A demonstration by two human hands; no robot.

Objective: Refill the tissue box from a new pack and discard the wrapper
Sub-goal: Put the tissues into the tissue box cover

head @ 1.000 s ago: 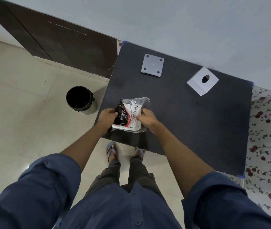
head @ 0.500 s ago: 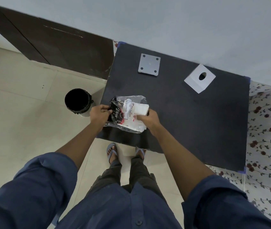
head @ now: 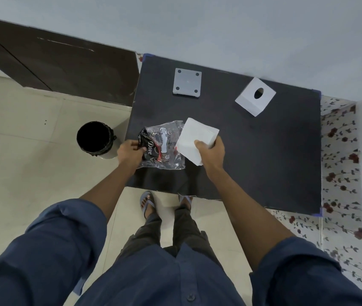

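Partly, tissue stack [head: 194,139] (right hand [head: 211,154] over corner)

Both hands [head: 169,151] clenched (arms outstretched)

Dark surface [head: 264,155], blue tape at its corners. On it: grey square plate [head: 187,83] with four holes, far centre; white tissue box [head: 255,96], far right, well apart from the plate; clear wrapper [head: 164,146] at near-left edge. Black bin [head: 93,138] stands on the floor [head: 32,162], left of the surface.
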